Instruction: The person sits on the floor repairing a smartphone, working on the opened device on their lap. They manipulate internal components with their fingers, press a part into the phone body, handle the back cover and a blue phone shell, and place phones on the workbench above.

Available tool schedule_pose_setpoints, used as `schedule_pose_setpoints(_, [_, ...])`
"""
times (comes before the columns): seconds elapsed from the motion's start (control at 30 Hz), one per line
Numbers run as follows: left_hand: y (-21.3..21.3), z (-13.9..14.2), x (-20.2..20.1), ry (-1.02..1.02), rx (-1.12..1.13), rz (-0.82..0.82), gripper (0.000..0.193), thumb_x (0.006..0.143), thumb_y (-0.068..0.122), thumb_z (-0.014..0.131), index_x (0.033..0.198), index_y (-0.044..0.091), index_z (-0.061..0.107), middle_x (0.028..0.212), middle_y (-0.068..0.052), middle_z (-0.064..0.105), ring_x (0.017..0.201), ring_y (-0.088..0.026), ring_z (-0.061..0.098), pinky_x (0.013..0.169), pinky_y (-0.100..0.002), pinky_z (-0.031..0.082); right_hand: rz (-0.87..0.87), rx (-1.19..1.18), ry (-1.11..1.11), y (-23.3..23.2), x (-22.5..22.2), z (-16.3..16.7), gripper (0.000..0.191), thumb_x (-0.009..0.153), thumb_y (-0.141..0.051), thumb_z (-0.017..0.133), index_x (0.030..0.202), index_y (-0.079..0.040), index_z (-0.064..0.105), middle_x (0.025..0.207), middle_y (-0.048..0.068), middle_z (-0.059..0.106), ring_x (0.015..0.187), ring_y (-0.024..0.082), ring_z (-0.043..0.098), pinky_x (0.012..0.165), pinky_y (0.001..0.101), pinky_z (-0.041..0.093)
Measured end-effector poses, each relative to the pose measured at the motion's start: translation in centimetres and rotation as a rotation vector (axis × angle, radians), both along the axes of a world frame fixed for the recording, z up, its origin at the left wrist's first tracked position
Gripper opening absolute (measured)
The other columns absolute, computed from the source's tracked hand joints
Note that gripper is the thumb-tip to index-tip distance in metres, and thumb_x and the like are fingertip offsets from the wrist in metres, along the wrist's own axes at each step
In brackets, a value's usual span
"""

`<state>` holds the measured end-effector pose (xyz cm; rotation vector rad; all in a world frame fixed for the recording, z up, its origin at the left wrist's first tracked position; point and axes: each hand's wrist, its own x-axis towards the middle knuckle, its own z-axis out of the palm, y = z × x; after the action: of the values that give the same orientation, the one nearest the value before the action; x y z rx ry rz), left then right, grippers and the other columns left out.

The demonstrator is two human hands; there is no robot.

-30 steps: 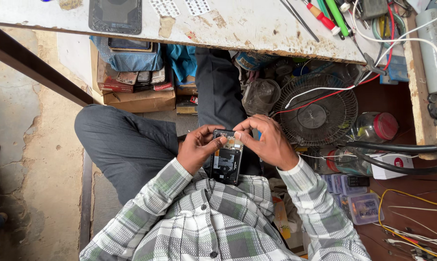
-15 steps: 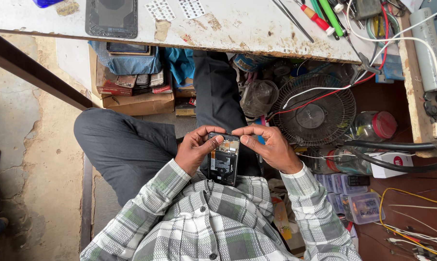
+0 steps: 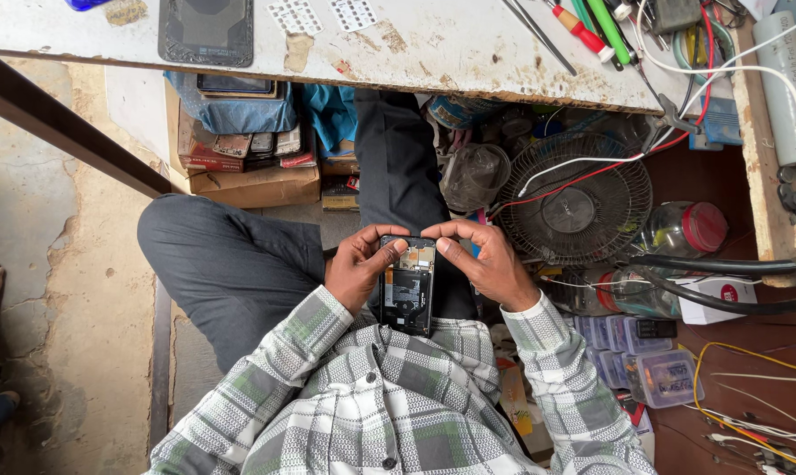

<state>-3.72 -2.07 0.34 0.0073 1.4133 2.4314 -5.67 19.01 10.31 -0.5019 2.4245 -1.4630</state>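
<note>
Head view: both hands' fingers pinch the opened phone's (image 3: 407,286) top edge over the lap, below the workbench (image 3: 468,48) edge

Frame centre: your left hand (image 3: 355,268) and right hand (image 3: 486,261) grip an opened smartphone (image 3: 407,286) by its upper corners, above your lap; a table fan (image 3: 576,200) lies right of them.

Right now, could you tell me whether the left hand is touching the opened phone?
Touching. The head view shows the left hand with its thumb pressed on the opened phone's top edge.
</note>
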Motion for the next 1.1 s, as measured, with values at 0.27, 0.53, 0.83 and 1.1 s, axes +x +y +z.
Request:
schedule_pose_setpoints(0.27, [-1.8, -1.2, 0.1, 0.091, 0.046, -0.207, 0.072, 0.096, 0.005, 0.062, 0.161, 0.011, 0.03, 0.119, -0.002, 0.071, 0.107, -0.008, 0.064, 0.094, -0.028, 0.053, -0.055, 0.077, 0.109, -0.2, -0.3, -1.1, 0.026, 0.099, -0.025, 0.066, 0.11, -0.003, 0.075, 0.1, 0.006, 0.077, 0.09, 0.016, 0.073, 0.087, 0.0327, 0.055])
schedule_pose_setpoints(0.53, [-2.3, -2.1, 0.0, 0.096, 0.145, -0.24, 0.085, 0.1, -0.002, 0.056, 0.168, 0.018, 0.008, 0.125, -0.013, 0.068, 0.113, -0.013, 0.064, 0.103, -0.03, 0.051, -0.117, 0.153, 0.063, -1.1, -0.8, -1.9, 0.024, 0.095, -0.025, 0.072, 0.104, -0.003, 0.074, 0.093, 0.004, 0.076, 0.085, 0.014, 0.072, 0.079, 0.0302, 0.056])
schedule_pose_setpoints(0.83, [-2.1, -2.3, -0.3, 0.103, 0.123, -0.212, 0.081, 0.103, 0.003, 0.054, 0.167, 0.014, 0.006, 0.131, -0.017, 0.067, 0.12, -0.016, 0.064, 0.109, -0.034, 0.051, -0.119, 0.178, 0.053, -0.9, -1.1, -2.6, 0.026, 0.096, -0.027, 0.071, 0.104, -0.003, 0.073, 0.093, 0.006, 0.075, 0.086, 0.015, 0.071, 0.079, 0.0311, 0.056])
schedule_pose_setpoints(1.1, [-1.1, -3.3, 0.0, 0.149, 0.11, -0.115, 0.08, 0.102, 0.003, 0.053, 0.166, 0.012, 0.005, 0.125, -0.016, 0.069, 0.115, -0.016, 0.065, 0.106, -0.034, 0.052, -0.098, 0.176, 0.071, -0.6, -1.2, -3.0, 0.027, 0.096, -0.028, 0.07, 0.104, -0.003, 0.073, 0.093, 0.006, 0.075, 0.086, 0.014, 0.072, 0.078, 0.0314, 0.057])
